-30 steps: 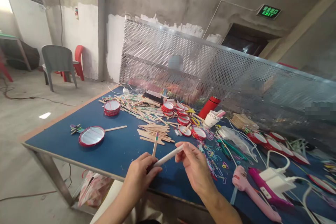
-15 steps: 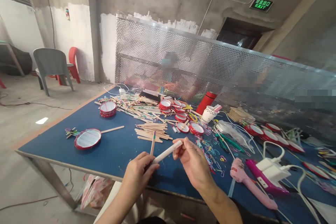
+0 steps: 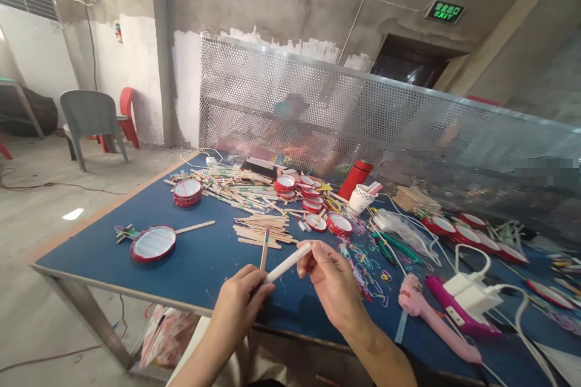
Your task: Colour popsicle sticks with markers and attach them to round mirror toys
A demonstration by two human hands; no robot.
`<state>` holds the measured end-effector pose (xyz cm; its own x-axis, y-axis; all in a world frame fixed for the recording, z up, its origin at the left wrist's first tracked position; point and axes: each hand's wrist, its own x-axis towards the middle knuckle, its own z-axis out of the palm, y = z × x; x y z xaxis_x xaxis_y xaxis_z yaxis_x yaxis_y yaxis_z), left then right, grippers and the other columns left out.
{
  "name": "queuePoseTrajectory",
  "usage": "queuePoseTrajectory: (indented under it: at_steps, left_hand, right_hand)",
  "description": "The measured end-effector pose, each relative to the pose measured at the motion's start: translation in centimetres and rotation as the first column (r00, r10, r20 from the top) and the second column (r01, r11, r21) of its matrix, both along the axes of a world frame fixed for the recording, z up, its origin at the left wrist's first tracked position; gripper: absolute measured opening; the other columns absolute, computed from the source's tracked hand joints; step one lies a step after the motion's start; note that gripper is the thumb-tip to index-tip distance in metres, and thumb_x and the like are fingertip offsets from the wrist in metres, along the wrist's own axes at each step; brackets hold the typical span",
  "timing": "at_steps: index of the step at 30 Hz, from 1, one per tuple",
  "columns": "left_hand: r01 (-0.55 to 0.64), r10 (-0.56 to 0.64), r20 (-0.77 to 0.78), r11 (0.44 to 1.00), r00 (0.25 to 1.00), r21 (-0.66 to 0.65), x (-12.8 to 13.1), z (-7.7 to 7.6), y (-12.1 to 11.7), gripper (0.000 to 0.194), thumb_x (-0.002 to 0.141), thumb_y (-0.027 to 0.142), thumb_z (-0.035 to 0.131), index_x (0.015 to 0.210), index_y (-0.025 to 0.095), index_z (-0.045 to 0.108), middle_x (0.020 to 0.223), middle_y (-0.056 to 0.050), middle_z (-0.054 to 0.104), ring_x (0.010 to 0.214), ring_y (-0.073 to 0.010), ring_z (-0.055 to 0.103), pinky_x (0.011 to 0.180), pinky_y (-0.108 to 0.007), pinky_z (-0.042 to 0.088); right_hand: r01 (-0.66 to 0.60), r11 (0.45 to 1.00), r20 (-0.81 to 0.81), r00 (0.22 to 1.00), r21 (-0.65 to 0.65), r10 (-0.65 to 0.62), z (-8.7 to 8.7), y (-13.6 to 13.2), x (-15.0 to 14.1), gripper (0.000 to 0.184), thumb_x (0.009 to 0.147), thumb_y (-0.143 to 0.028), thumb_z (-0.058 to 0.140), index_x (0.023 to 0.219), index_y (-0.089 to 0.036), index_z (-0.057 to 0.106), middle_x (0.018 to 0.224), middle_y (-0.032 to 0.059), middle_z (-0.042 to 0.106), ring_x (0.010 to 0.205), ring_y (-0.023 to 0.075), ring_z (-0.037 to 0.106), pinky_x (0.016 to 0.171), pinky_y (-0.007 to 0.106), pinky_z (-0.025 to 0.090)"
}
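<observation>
My left hand (image 3: 239, 301) is closed around the near end of a slim white tube (image 3: 287, 264). Beside it, a wooden craft stick (image 3: 264, 253) with a purple and green tip rises from the same grip. At the tube's far end, the thumb and fingers of my right hand (image 3: 334, 287) are pinched together; the exact contact is partly hidden. Beyond my hands lies a pile of plain craft sticks (image 3: 263, 228). Off to the left rests a red-rimmed white disc (image 3: 153, 243) with a stick handle and a coloured stick end.
Right of my hands lie a pink glue gun (image 3: 438, 326), a magenta power strip (image 3: 458, 308) with white plugs, and tangled coloured bands (image 3: 367, 266). Behind stand a red bottle (image 3: 356, 178), a paper cup (image 3: 361, 199) and stacked red-rimmed discs (image 3: 187, 192). A perforated metal screen (image 3: 254, 84) closes the back.
My hands keep nearly the same hold on the tube and craft stick. The right hand has shifted very slightly left, and the camera view has tilted a little.
</observation>
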<state>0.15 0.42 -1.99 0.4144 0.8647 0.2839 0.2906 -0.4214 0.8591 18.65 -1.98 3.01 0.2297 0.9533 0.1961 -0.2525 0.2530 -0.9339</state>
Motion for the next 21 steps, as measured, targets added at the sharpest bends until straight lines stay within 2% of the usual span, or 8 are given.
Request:
queuePoseTrajectory:
  at_steps: [6,15,21]
  left_hand:
    - [-0.013,0.013,0.005,1.000,1.000,0.025,-0.02,-0.09,0.04,0.026,0.095,0.032,0.054,0.077,0.020,0.068,0.079,-0.002,0.063,0.056,-0.0135,0.063,0.058,-0.023,0.048]
    - [0.017,-0.017,0.011,0.999,1.000,0.028,-0.05,0.00,0.01,0.025,0.096,0.031,0.051,0.078,0.021,0.066,0.080,-0.001,0.062,0.055,-0.0126,0.063,0.058,-0.022,0.047]
    - [0.051,-0.051,0.033,0.999,0.998,-0.019,-0.29,0.32,0.13,0.027,0.095,0.034,0.052,0.076,0.021,0.065,0.076,0.000,0.059,0.054,-0.0123,0.061,0.058,-0.022,0.045]
  right_hand:
    - [0.033,0.999,0.046,0.998,-0.034,-0.032,-0.48,0.30,-0.09,0.037,0.069,-0.050,0.091,0.084,-0.021,0.074,0.062,-0.0034,0.062,0.054,0.0108,0.052,0.056,0.026,0.040]
    - [0.040,0.999,0.202,0.978,0.036,-0.046,-0.45,0.13,-0.03,0.033,0.080,-0.055,0.081,0.084,-0.022,0.074,0.063,-0.0035,0.054,0.059,0.0127,0.045,0.057,0.027,0.035]
    - [-0.009,0.999,0.226,0.974,0.042,-0.001,-0.26,0.32,0.38,0.033,0.081,-0.056,0.080,0.083,-0.024,0.076,0.068,-0.0025,0.053,0.061,0.0133,0.043,0.059,0.028,0.033]
